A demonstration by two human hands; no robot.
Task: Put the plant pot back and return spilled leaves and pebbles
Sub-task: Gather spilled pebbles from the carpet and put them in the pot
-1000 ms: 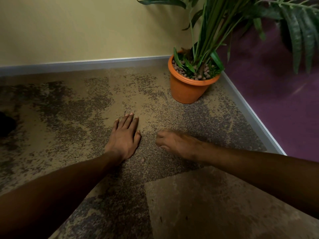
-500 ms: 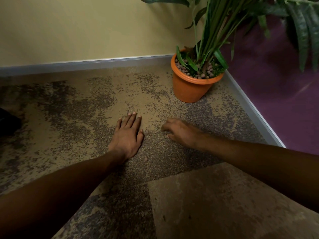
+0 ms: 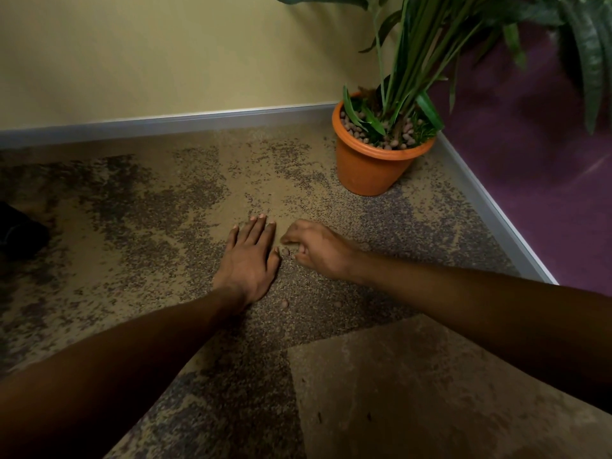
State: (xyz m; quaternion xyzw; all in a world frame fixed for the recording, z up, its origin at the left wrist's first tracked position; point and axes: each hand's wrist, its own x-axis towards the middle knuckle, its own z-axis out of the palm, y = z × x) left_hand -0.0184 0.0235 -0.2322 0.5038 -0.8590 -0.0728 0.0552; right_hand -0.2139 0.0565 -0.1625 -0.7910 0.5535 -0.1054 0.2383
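Observation:
The orange plant pot [image 3: 374,168] stands upright in the corner where the two walls meet. It holds a tall green plant [image 3: 414,61] and brown pebbles [image 3: 356,129]. My left hand [image 3: 248,260] lies flat on the carpet, palm down, fingers together. Just to its right, my right hand [image 3: 319,248] hovers low with curled fingers. Its index finger and thumb sit on either side of a small pebble [image 3: 285,251] on the carpet. Two more loose pebbles [image 3: 284,303] lie nearer to me, the other pebble [image 3: 337,303] to the right.
Mottled tan and dark carpet [image 3: 149,210] covers the floor. A grey skirting board [image 3: 165,122] runs along the yellow wall and another skirting board [image 3: 490,210] along the purple wall. A dark object [image 3: 20,230] sits at the left edge.
My right hand has moved left towards my left hand and curled its fingers around a pebble on the carpet. The left hand has stayed flat in place.

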